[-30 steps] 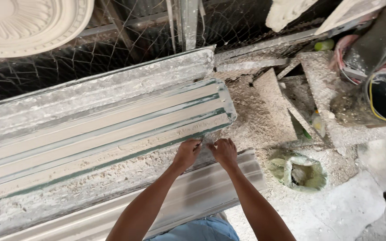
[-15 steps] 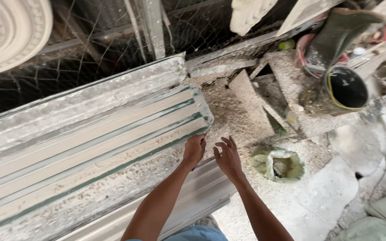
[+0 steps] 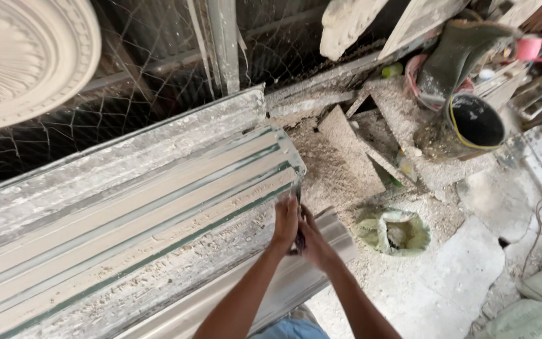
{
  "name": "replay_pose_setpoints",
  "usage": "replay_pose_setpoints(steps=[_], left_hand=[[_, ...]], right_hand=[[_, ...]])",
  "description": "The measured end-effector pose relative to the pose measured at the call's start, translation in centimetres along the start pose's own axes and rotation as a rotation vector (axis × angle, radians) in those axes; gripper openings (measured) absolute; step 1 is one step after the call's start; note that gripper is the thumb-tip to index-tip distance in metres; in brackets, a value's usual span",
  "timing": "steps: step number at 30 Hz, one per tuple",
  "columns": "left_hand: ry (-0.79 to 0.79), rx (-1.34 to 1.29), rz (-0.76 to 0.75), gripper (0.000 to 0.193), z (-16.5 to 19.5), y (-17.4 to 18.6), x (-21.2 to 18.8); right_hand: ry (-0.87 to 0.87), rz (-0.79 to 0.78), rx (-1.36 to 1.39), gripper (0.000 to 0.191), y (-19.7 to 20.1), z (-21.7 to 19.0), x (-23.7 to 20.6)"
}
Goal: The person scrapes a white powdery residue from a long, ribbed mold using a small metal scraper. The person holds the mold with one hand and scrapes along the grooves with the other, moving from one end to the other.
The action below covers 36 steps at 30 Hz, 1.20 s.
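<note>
A long ribbed moulding form, crusted with plaster and edged in green, runs from the lower left to the middle. My left hand and my right hand are pressed together at its near end corner, just below the form's end. A small dark thing shows between the palms; what it is stays unclear. A grey ridged strip lies under my forearms.
A round white plaster ceiling rose leans on wire mesh at the top left. A plaster-caked bowl sits on the floor to the right. Further right are a black bucket, a rubber boot, boards and rubble.
The view swung left and down. My hands moved from lying apart on the form's front edge to being closed together at its end corner.
</note>
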<state>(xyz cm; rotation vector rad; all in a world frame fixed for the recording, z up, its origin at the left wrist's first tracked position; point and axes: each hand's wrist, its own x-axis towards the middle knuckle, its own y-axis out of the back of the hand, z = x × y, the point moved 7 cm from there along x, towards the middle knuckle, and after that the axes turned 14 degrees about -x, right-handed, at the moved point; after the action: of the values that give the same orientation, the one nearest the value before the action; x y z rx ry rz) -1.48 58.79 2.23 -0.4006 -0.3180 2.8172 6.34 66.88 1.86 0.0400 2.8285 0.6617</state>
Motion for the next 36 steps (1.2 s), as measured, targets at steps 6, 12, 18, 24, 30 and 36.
replay_pose_setpoints(steps=[6, 12, 18, 24, 30, 36], left_hand=[[-0.347, 0.217, -0.175, 0.040, 0.7, 0.3, -4.2], [-0.257, 0.967, -0.332, 0.066, 1.5, -2.1, -4.0], [-0.490, 1.276, -0.243, 0.067, 1.2, -5.0, 1.1], [-0.631, 1.514, -0.219, 0.053, -1.8, -6.2, 4.1], [-0.607, 1.480, -0.126, 0.049, -1.2, -6.0, 7.4], [-0.568, 1.550, -0.181, 0.055, -1.6, -6.1, 8.1]], right_hand=[[-0.452, -0.049, 0.510, 0.056, -2.0, 1.2, -3.9], [-0.545, 0.081, 0.496, 0.041, 0.5, 3.4, -1.6], [-0.568, 0.008, 0.589, 0.028, 3.1, 5.6, 3.5], [-0.704, -0.080, 0.655, 0.023, 4.2, 7.0, 3.8], [-0.623, -0.149, 0.625, 0.024, 4.7, 5.4, 8.9], [-0.692, -0.175, 0.468, 0.024, 5.1, 5.6, 7.2]])
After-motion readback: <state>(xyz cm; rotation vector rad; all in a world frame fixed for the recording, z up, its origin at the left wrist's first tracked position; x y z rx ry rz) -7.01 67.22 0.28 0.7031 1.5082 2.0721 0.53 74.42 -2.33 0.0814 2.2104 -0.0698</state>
